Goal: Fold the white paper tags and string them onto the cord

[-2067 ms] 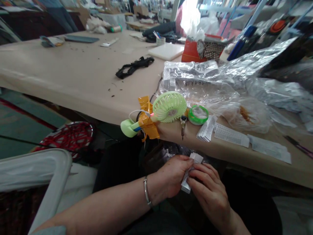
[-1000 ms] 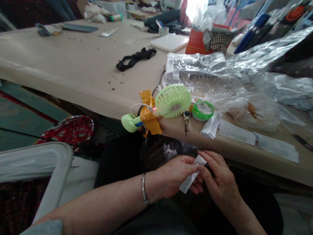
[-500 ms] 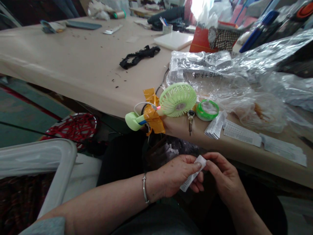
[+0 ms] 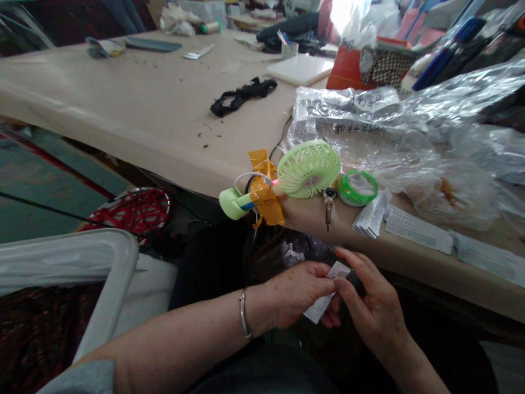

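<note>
My left hand [image 4: 301,293] pinches a small white printed label [image 4: 318,310] between thumb and fingers, above my lap. My right hand [image 4: 375,303] is close against it, its thumb at the label's upper end and its index finger stretched out apart from the thumb. On the table edge ahead lie a fanned bundle of folded white labels [image 4: 371,216] and flat printed label strips [image 4: 418,230]. Beside the bundle sit a round green tub [image 4: 357,187] with white stuff inside and a metal-tipped tool [image 4: 328,208], its tip over the edge.
A light-green fan [image 4: 309,169] is fixed to the table edge with orange tape [image 4: 264,194]. Clear plastic bags [image 4: 356,131] spread over the right side. A black fabric piece [image 4: 244,97] lies farther back. At left stands a white bin [image 4: 123,262] with dark red contents.
My right hand has opened from its pinch, the index finger lifting and the thumb coming over the label's end. My left hand still holds the label. The view has turned slightly left.
</note>
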A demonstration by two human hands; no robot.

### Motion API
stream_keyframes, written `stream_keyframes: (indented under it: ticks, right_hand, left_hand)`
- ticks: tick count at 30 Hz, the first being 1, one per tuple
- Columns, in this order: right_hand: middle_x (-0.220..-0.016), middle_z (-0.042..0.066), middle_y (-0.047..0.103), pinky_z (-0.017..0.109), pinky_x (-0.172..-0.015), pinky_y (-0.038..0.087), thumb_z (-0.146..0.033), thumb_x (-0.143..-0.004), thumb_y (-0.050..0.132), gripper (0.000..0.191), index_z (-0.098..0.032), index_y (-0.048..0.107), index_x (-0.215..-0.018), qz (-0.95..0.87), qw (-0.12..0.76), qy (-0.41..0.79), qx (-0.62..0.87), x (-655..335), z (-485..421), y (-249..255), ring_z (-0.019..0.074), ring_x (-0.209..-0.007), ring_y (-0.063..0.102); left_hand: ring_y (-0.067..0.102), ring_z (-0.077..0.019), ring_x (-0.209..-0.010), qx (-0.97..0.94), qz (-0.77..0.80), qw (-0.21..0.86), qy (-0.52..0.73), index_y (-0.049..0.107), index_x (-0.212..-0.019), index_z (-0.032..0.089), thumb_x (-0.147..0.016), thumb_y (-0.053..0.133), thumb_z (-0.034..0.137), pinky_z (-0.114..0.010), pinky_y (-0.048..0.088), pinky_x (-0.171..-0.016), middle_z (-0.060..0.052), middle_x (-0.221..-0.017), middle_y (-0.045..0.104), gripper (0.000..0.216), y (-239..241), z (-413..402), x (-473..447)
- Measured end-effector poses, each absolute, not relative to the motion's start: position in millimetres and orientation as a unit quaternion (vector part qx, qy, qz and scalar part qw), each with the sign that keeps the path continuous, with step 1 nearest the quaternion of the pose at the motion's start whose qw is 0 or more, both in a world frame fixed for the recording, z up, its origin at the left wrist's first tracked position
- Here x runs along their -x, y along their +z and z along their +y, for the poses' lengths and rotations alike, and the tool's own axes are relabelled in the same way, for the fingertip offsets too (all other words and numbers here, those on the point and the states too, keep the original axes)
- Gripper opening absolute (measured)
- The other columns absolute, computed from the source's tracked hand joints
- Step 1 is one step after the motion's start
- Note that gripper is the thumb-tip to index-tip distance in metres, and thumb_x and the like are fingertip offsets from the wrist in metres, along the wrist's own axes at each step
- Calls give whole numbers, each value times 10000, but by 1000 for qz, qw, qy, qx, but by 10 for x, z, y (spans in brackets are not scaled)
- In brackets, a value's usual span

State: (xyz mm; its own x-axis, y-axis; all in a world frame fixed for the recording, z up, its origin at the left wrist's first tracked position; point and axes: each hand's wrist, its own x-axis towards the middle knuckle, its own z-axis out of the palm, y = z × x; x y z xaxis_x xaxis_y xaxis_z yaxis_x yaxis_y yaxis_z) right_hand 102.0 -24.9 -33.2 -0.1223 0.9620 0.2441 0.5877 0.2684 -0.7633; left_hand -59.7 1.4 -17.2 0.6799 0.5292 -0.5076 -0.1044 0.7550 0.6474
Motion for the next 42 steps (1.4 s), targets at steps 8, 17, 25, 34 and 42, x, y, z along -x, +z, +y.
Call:
stream_keyframes:
  ticks: [8, 17, 25, 34, 42]
  right_hand:
    - [-980, 45, 703, 310, -782, 543, -397, -863, 587, 340, -239, 598, -1164, -580, 411, 380, 592, -969, -218, -340, 188, -855, 674]
    - [-612, -25, 635, 233, -486, 477, -383, -753, 720, 206, -198, 629, -762, -379, 449, 625, 514, -838, -82, -346, 114, -476, 571]
    - [-610, -24, 593, 207, -500, 422, -391, -728, 742, 239, -181, 628, -736, -390, 481, 577, 533, -686, 97, -294, 101, -531, 530]
    - [-611, -22, 595, 215, -532, 425, -393, -784, 694, 216, -187, 629, -774, -415, 542, 490, 543, -539, 208, -308, 104, -554, 528]
    - [-638, -30, 626, 218, -575, 479, -354, -794, 692, 171, -195, 630, -807, -411, 583, 462, 527, -500, 254, -339, 109, -576, 583]
  left_hand:
    - [522, -72, -466, -289, 340, 868, 217, 550, -774, 159, -756, 616, 425, -206, 427, -499, 51, -573, 504, 275, -121, 30, 682]
    - [525, -91, -491, -301, 359, 850, 241, 554, -820, 158, -773, 595, 413, -214, 411, -512, 45, -578, 504, 262, -147, 52, 735]
    - [456, -86, -625, -512, 464, 650, 316, 593, -701, 141, -824, 537, 216, -201, 345, -584, 37, -635, 519, 155, -45, 230, 861]
    - [518, -95, -606, -649, 485, 463, 360, 642, -732, 173, -891, 499, 267, -190, 375, -596, 16, -654, 617, 234, 45, 402, 880]
    - [486, -92, -590, -691, 483, 410, 347, 602, -682, 177, -916, 451, 269, -200, 333, -564, 15, -631, 577, 293, 2, 482, 867]
